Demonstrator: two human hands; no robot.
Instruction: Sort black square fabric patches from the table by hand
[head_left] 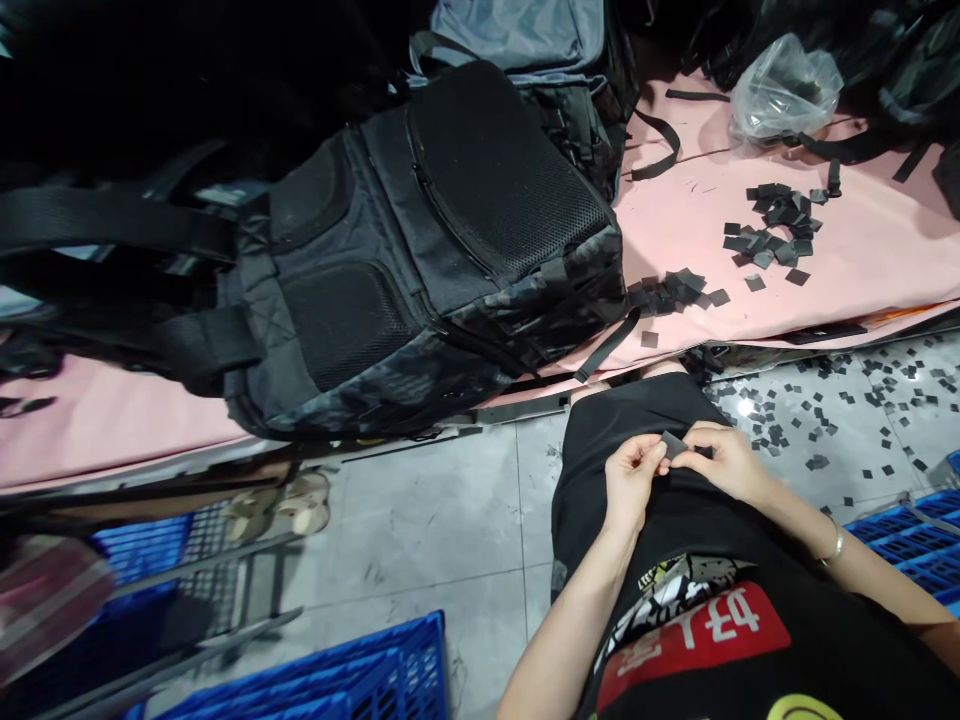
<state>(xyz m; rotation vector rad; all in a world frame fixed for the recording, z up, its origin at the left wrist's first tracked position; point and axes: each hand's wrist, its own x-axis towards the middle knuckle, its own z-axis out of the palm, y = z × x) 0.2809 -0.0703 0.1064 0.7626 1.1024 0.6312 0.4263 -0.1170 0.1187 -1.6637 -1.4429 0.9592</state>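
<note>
My left hand [631, 476] and my right hand [721, 458] meet over my lap, both pinching one small dark grey square piece [674, 444] between fingertips. My black shorts lie under them. A large black and camouflage backpack [420, 250] lies on its side on the pink table [862, 250] ahead of me, a loose strap end hanging over the table edge near my knees. Several more small dark squares [776, 225] lie scattered on the pink surface to the right of the backpack.
A clear plastic bag [784, 90] of dark pieces sits at the table's back right. Many dark squares litter the grey tiled floor [825, 410] at right. Blue plastic crates [360, 675] stand at lower left and at the right edge [911, 545]. More bags are piled behind.
</note>
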